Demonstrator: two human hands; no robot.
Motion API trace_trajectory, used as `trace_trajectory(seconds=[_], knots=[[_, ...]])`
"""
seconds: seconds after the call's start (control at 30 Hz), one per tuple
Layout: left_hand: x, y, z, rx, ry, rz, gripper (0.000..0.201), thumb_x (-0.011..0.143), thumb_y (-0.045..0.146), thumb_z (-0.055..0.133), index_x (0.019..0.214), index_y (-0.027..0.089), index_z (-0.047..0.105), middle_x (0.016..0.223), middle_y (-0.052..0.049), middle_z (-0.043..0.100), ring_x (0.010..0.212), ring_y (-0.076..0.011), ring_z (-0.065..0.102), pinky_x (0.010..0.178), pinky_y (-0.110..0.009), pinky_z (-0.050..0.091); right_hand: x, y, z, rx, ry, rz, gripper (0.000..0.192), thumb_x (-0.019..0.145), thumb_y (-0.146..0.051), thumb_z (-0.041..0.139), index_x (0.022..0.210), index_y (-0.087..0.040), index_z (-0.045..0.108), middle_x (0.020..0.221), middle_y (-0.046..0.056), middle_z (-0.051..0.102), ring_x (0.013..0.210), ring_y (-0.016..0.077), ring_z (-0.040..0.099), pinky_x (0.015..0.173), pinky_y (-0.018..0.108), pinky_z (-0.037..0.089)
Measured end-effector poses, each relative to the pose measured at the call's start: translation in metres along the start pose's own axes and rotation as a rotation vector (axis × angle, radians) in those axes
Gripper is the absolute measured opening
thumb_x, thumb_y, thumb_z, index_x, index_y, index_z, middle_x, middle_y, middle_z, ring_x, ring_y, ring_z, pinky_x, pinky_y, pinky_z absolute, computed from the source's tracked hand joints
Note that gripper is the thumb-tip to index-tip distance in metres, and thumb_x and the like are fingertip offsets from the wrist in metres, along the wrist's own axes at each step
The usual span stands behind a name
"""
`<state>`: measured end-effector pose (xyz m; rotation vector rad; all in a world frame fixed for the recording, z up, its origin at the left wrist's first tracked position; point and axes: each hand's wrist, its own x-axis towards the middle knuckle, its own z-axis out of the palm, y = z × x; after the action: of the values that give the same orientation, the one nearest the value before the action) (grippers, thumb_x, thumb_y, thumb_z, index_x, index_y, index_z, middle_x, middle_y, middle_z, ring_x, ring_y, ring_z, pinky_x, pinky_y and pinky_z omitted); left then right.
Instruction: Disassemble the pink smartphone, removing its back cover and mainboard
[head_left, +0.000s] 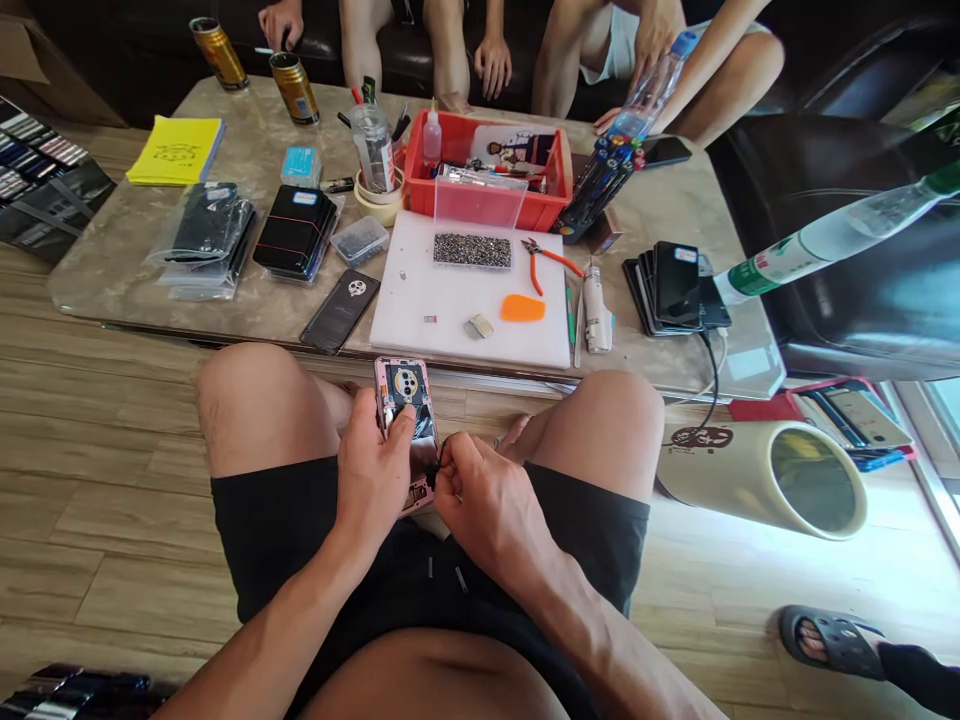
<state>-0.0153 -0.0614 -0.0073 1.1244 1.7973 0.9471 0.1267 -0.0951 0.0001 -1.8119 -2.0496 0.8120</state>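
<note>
A pink-framed phone (424, 432) with its back off lies in my left hand (373, 462), which is wrapped round its left side with the thumb across the inside. Round camera rings show near the phone's top, and dark inner parts fill the rest. My right hand (480, 492) is at the phone's lower right edge, its fingers pinched together on a small dark piece that I cannot make out. Beyond my knees, a white foam mat (405, 300) on the table carries an orange scraper (523, 308), orange-handled cutters (535, 270) and a box of screws (472, 251).
A red bin (551, 205) of tools stands behind the mat. Stacked phones (296, 225) and a dark phone back (340, 310) lie left; more phones (677, 285) with cables lie right. A cream bin (750, 475) is on the floor. Other people sit opposite on a sofa.
</note>
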Motion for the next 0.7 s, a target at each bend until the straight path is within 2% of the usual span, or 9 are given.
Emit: trace_trajectory(seconds=[0.1,0.23,0.43,0.57,0.7], knots=[[-0.001,0.002,0.0,0.047,-0.02,-0.017,0.016,0.091,0.039,0.062,0.095,0.025,0.058,0.081,0.001,0.064,0.072,-0.0199,0.059,0.064,-0.029,0.043,0.001,0.0,0.003,0.009,-0.007,-0.006,0.017,0.082,-0.006,0.052,0.087,-0.022,0.052,0.079,0.0,0.062,0.066,0.0175,0.058,0.061,0.029,0.031],[0.001,-0.001,-0.001,-0.024,-0.053,-0.016,0.018,0.089,0.039,0.066,0.098,0.024,0.061,0.083,0.0,0.066,0.073,-0.0205,0.061,0.065,-0.03,0.045,0.0,0.003,0.005,0.123,0.03,0.006,0.02,0.078,-0.005,0.05,0.084,-0.023,0.046,0.075,-0.001,0.059,0.063,0.0162,0.055,0.061,0.027,0.034],[0.008,-0.001,-0.006,-0.199,-0.104,-0.076,0.028,0.085,0.041,0.071,0.105,0.023,0.064,0.082,0.0,0.067,0.069,-0.0188,0.062,0.061,-0.029,0.049,0.002,0.018,-0.001,0.322,0.042,0.149,0.015,0.08,-0.011,0.051,0.085,-0.024,0.046,0.072,-0.003,0.056,0.062,0.0157,0.054,0.063,0.027,0.041],[0.01,0.007,-0.008,-0.421,-0.107,-0.187,0.034,0.078,0.042,0.077,0.102,0.021,0.064,0.082,0.001,0.067,0.067,-0.0166,0.062,0.058,-0.026,0.05,0.001,0.033,-0.008,0.651,-0.012,0.271,0.009,0.084,-0.024,0.056,0.089,-0.024,0.049,0.072,-0.004,0.055,0.063,0.0154,0.058,0.062,0.028,0.048],[0.008,0.009,-0.007,-0.576,-0.099,-0.278,0.039,0.072,0.039,0.084,0.101,0.02,0.065,0.085,0.001,0.07,0.067,-0.014,0.063,0.06,-0.024,0.052,0.0,0.036,-0.009,0.997,-0.036,0.249,0.018,0.084,-0.029,0.063,0.09,-0.023,0.047,0.082,-0.004,0.057,0.072,0.0145,0.063,0.067,0.028,0.053]])
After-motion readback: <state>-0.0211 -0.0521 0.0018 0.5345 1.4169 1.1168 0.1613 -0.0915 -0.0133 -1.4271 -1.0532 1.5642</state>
